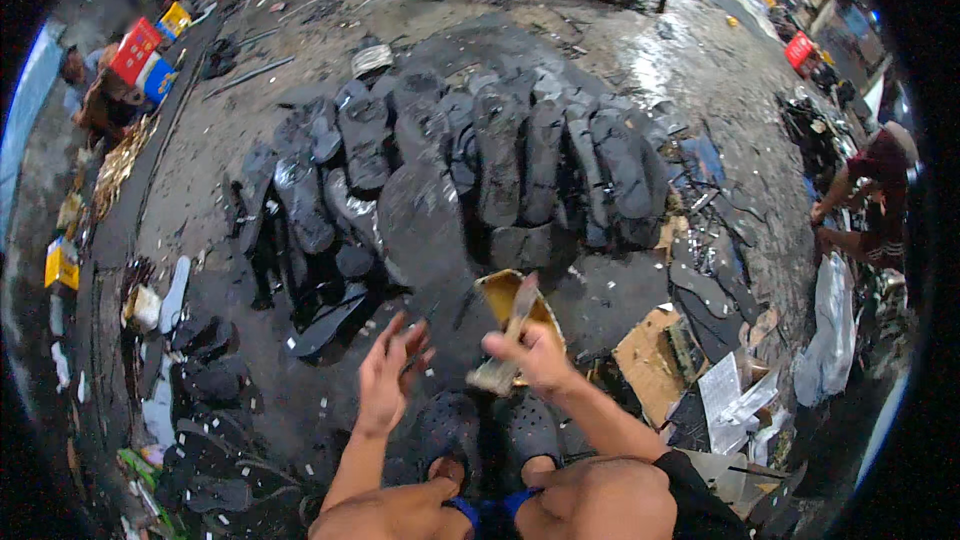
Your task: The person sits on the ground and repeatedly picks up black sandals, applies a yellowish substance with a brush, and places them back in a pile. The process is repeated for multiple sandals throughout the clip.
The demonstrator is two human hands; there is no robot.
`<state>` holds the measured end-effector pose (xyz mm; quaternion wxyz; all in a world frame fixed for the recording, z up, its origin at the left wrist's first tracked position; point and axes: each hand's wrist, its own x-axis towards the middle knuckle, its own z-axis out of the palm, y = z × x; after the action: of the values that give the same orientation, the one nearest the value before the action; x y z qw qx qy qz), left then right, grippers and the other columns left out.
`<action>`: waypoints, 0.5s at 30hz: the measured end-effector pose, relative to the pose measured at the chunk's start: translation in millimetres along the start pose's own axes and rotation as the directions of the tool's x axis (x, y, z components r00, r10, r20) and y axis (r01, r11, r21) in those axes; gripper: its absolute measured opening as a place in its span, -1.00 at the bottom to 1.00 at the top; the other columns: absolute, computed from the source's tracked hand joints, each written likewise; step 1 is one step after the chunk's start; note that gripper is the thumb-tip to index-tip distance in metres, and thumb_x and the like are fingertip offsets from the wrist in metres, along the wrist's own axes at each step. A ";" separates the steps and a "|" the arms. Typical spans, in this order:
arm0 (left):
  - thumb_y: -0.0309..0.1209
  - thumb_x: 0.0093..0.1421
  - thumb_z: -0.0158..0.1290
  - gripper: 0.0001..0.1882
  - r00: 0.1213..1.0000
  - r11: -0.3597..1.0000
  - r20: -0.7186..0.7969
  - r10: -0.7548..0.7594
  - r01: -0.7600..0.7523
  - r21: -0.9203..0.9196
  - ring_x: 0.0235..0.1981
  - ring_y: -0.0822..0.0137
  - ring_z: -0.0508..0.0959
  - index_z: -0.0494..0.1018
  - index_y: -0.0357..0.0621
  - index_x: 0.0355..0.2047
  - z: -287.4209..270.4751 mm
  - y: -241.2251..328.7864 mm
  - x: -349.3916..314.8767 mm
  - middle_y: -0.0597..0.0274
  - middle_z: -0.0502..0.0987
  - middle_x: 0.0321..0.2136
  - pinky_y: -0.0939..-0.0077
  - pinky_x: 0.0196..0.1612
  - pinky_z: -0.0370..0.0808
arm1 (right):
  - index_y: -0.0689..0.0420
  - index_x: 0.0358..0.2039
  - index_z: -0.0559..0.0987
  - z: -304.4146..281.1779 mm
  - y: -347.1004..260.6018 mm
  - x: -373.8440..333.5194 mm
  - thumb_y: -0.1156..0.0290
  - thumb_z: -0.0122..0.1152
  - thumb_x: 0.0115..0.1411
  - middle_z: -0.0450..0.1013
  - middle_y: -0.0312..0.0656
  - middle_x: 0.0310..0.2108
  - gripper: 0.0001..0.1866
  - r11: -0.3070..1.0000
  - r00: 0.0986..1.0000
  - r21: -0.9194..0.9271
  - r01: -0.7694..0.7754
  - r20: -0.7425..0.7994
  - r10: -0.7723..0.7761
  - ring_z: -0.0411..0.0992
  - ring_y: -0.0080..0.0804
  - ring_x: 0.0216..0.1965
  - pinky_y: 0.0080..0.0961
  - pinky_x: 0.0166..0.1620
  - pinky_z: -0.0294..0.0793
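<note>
My right hand (543, 355) is closed round a worn flat brush (518, 314), its pale bristles pointing down toward my shoes. Just behind the brush is an open yellowish container (493, 287), partly covered by the hand. My left hand (388, 372) hovers over the dark floor with fingers apart and nothing in it. Beyond both hands, several black shoe soles (425, 225) lean in a broad curved heap. A single dark sole (327, 325) lies at the heap's near left edge, close to my left hand.
Brown cardboard (645, 365) and white paper sheets (730, 390) lie to my right. Loose soles (215, 490) and scraps cover the floor at left. A person (875, 190) sits at far right, another (85, 80) at far left. My dark clogs (448, 425) stand below the hands.
</note>
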<state>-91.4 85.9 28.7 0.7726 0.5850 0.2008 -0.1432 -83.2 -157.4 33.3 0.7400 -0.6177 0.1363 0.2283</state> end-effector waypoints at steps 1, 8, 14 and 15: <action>-0.05 0.30 0.11 -0.34 0.993 0.943 0.059 0.107 -0.120 0.312 0.01 0.13 0.52 0.28 -0.22 0.25 -5.4 6.4 -23.0 0.09 0.49 0.08 0.30 0.00 0.49 | 0.14 -0.32 0.60 -25.5 -9.7 10.2 0.21 0.38 0.23 0.51 -0.41 -0.40 -0.74 0.985 0.977 0.017 0.173 -0.130 -0.170 0.44 -0.64 -0.36 -0.57 -0.28 0.47; -0.26 0.20 0.19 -0.31 0.950 -0.169 -0.310 0.014 0.308 0.936 0.02 -0.08 0.51 0.23 -0.29 0.25 -156.2 -92.1 -149.8 -0.13 0.46 0.08 0.18 0.06 0.46 | 0.19 -0.32 0.58 -196.5 -52.2 111.5 0.16 0.35 0.23 0.45 -0.40 -0.46 -0.68 0.954 0.786 -0.017 0.298 -0.563 -0.255 0.36 -0.61 -0.45 -0.49 -0.35 0.39; -0.36 0.20 0.16 -0.37 0.821 -0.095 -0.569 -0.050 0.564 0.821 0.02 -0.17 0.50 0.24 -0.29 0.24 -195.7 -104.6 -161.9 -0.19 0.45 0.09 0.14 0.11 0.43 | 0.24 -0.19 0.60 -160.7 -42.4 78.0 0.11 0.32 0.25 0.49 -0.29 -0.47 -0.60 0.943 0.668 -0.252 0.219 -0.666 -0.333 0.40 -0.51 -0.44 -0.45 -0.30 0.43; -0.37 0.20 0.15 -0.38 0.799 -0.038 -0.601 -0.019 0.600 0.799 0.03 -0.18 0.50 0.24 -0.29 0.23 -191.3 -89.3 -170.6 -0.20 0.45 0.09 0.14 0.12 0.43 | 0.23 -0.17 0.61 -146.0 -33.9 68.2 0.12 0.33 0.24 0.52 -0.27 -0.47 -0.61 0.933 0.648 -0.145 0.329 -0.684 -0.335 0.43 -0.48 -0.44 -0.44 -0.29 0.45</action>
<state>-309.2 243.1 -10.2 0.0351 0.8959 0.3367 -0.2876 4.3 -292.9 0.0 0.6595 -0.6748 0.2893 -0.1610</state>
